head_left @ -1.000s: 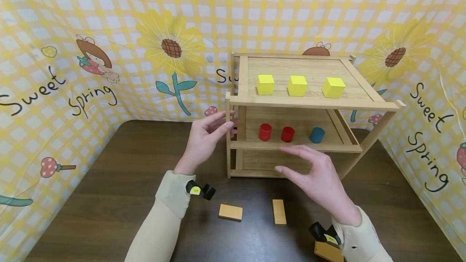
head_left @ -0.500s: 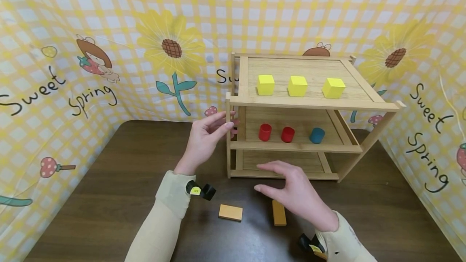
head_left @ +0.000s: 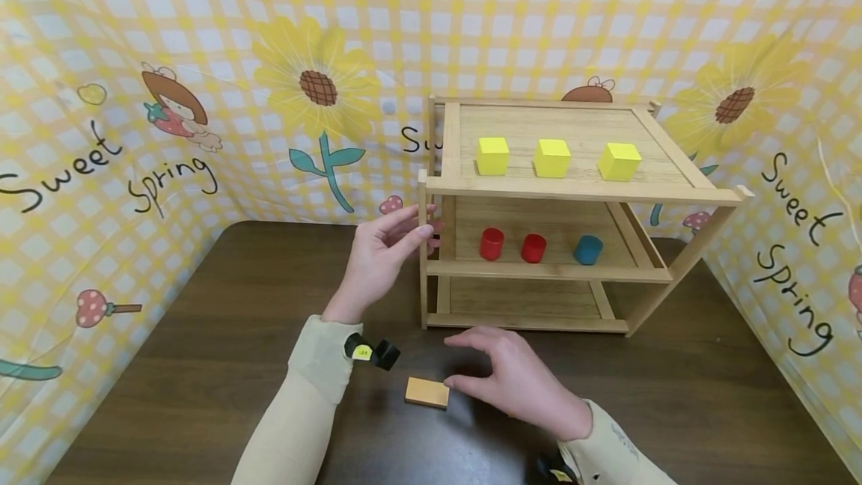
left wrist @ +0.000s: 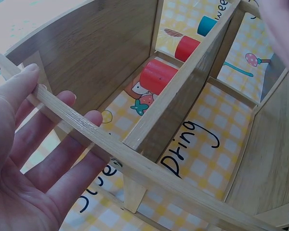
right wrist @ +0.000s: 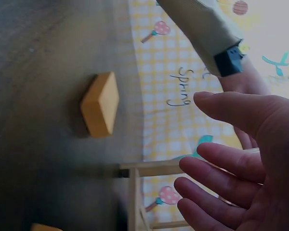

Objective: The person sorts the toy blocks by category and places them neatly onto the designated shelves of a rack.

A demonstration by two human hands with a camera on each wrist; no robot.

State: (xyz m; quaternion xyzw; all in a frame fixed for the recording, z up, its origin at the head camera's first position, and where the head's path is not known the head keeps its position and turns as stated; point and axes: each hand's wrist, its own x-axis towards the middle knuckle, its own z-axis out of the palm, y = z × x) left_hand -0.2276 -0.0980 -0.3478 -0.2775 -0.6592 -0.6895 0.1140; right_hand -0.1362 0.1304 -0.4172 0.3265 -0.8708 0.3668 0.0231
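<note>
My left hand [head_left: 377,257] holds the left front post [left wrist: 82,122] of a three-tier wooden shelf [head_left: 548,273], thumb on one side and fingers behind it. My right hand [head_left: 515,376] hovers over the table with thumb and fingers spread and nothing between them. A flat orange-tan wooden block [head_left: 426,393] lies on the table just left of the right thumb tip; the right wrist view shows this block [right wrist: 101,106] apart from the fingers. Part of another block [right wrist: 44,227] shows at the bottom of that view, while in the head view the right hand and arm cover that area.
Yellow cubes [head_left: 551,159] stand in a row on the top tier. Two red cylinders [head_left: 491,244] and a blue cylinder [head_left: 589,250] stand on the middle tier. A yellow checked cloth [head_left: 269,133] hangs behind the dark wood table [head_left: 222,335].
My right hand has moved left and down, from in front of the middle tier to beside the left wooden block, covering the other block. The left hand stays on the post.
</note>
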